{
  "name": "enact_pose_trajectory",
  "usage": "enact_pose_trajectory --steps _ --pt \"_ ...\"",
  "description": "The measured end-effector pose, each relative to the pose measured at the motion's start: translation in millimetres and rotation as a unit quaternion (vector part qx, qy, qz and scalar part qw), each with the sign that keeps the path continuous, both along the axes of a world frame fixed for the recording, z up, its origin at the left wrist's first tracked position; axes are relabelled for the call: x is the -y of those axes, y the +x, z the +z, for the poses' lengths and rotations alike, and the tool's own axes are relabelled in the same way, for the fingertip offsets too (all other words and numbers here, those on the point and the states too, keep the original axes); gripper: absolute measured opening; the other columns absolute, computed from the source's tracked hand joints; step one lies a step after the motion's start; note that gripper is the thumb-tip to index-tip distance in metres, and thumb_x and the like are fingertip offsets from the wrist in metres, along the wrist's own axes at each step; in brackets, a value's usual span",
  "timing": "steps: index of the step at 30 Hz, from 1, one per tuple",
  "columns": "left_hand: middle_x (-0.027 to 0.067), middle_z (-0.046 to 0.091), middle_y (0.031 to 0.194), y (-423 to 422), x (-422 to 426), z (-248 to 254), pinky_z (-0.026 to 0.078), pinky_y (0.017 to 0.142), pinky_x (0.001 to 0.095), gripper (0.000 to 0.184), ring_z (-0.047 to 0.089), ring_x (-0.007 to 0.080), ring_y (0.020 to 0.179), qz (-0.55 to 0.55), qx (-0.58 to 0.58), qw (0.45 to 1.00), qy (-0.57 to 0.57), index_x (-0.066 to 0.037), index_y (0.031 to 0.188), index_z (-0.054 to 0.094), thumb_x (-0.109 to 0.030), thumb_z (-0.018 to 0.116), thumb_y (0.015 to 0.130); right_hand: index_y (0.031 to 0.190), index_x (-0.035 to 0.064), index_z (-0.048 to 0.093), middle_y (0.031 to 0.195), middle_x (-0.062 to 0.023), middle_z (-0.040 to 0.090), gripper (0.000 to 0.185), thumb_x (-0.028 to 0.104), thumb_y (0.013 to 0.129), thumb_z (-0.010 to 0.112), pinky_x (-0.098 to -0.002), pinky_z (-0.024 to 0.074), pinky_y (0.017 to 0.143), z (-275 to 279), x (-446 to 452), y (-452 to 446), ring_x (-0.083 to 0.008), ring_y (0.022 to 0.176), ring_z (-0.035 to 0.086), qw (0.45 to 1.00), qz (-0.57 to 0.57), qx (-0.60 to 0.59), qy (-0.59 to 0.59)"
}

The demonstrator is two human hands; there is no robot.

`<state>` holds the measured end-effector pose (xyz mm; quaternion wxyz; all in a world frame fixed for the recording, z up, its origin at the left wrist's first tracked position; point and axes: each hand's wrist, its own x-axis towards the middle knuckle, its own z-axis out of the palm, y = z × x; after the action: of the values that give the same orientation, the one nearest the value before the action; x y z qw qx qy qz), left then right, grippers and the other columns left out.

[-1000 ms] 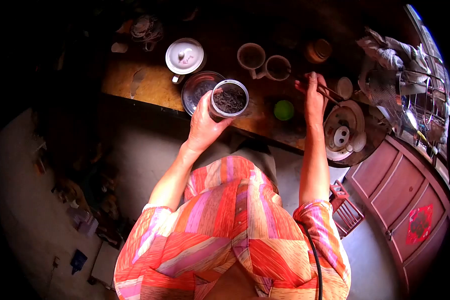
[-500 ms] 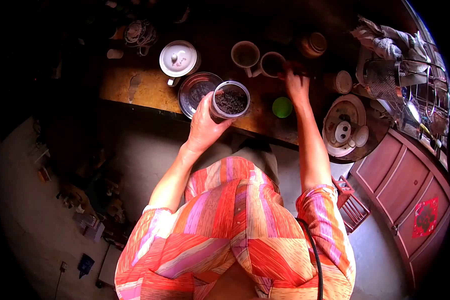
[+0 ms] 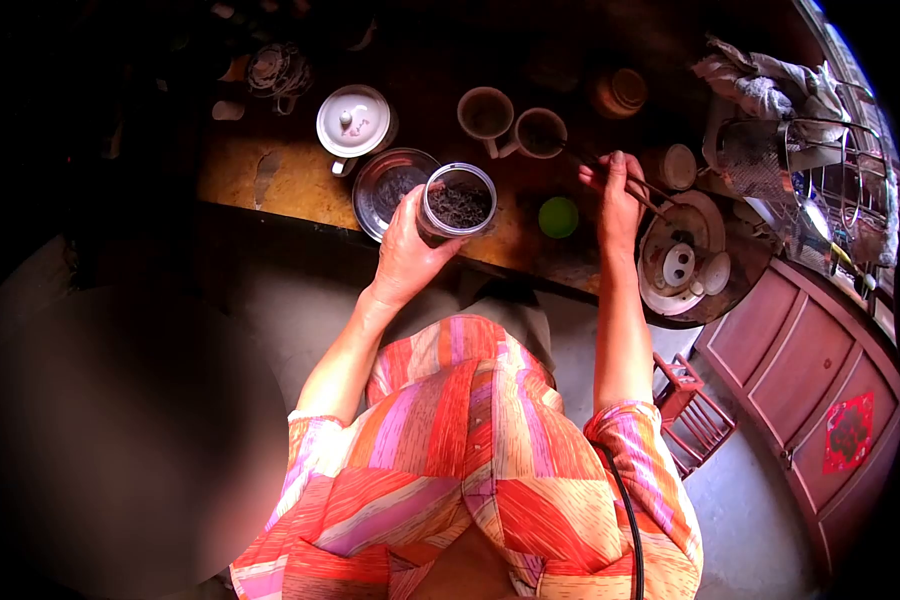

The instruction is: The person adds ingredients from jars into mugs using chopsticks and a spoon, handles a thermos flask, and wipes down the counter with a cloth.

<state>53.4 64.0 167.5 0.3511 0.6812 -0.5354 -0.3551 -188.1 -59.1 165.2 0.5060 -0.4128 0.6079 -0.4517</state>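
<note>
My left hand (image 3: 410, 252) is closed around a clear jar (image 3: 433, 232) at the table's front edge. Dark, loose tea leaves (image 3: 459, 203) show through its open mouth. My right hand (image 3: 618, 200) grips a pair of chopsticks (image 3: 658, 198), whose back ends stick out past the hand toward the lower right; their front ends point at a mug (image 3: 540, 133) and are hard to make out in shadow. A second mug (image 3: 485, 113) stands just left of it. Between my hands lies a green disc (image 3: 558, 217). Behind the jar sits a round clear dish (image 3: 382, 190).
A white lidded cup (image 3: 354, 120) stands left of the dish. On the right are a tray (image 3: 660, 292) with small white ware, a brown jar (image 3: 622, 92) and a wire rack (image 3: 770, 160). A dark blurred shape (image 3: 130, 440) covers the lower left.
My right hand has drawn back from the mug, rightward and toward me, and the chopsticks now show. My left hand and the jar have barely moved. A blurred shape has appeared at lower left.
</note>
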Motion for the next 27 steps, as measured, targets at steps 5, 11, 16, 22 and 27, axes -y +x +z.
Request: enact_pose_trajectory --steps 5,11,16,22,27 --pt "0.0137 0.058 0.117 -1 0 -2 0.046 0.092 0.0345 0.069 0.058 0.0268 0.109 0.002 -0.008 1.000 -0.010 -0.004 0.123 0.047 -0.012 0.082 0.064 0.090 0.0002 0.052 0.084 -0.0079 0.057 0.028 0.026 0.099 0.046 -0.0283 0.0558 0.065 30 -1 11 -0.0180 0.071 0.064 0.999 0.000 0.027 -0.025" --pt "0.0177 0.055 0.118 3 -5 -2 0.044 0.095 0.0392 0.075 0.054 0.0341 0.111 -0.003 -0.009 1.000 -0.004 -0.002 0.125 0.044 -0.016 0.082 0.063 0.099 -0.0039 0.058 0.089 -0.0122 0.065 0.027 0.021 0.097 0.048 -0.0296 0.0550 0.064 -6 16 52 -0.0174 0.073 0.066 0.993 0.084 0.039 0.067" --pt "0.0170 0.054 0.120 12 -11 2 0.043 0.096 0.0388 0.076 0.054 0.0330 0.112 0.015 -0.021 1.000 0.002 -0.002 0.126 0.044 -0.015 0.083 0.062 0.099 -0.0030 0.054 0.090 -0.0145 0.061 0.030 0.026 0.097 0.050 -0.0310 0.0555 0.071 -18 17 49 -0.0216 0.078 0.065 0.993 0.046 0.091 0.065" --pt "0.0171 0.053 0.120 13 -9 -15 0.041 0.098 0.0401 0.075 0.051 0.0349 0.114 0.037 0.014 0.998 -0.050 -0.003 0.126 0.043 -0.010 0.081 0.061 0.100 -0.0008 0.053 0.091 -0.0106 0.057 0.030 0.029 0.098 0.048 -0.0309 0.0544 0.069 47 -4 34 -0.0212 0.076 0.063 0.990 0.028 0.129 0.051" --pt "0.0155 0.054 0.121 11 3 -5 0.041 0.098 0.0398 0.074 0.051 0.0344 0.113 0.035 0.008 0.995 -0.097 -0.003 0.124 0.043 -0.004 0.079 0.059 0.093 0.0004 0.053 0.085 -0.0082 0.056 0.029 0.028 0.099 0.046 -0.0287 0.0548 0.062 118 -34 31 -0.0184 0.068 0.064 0.976 0.108 0.187 0.039"
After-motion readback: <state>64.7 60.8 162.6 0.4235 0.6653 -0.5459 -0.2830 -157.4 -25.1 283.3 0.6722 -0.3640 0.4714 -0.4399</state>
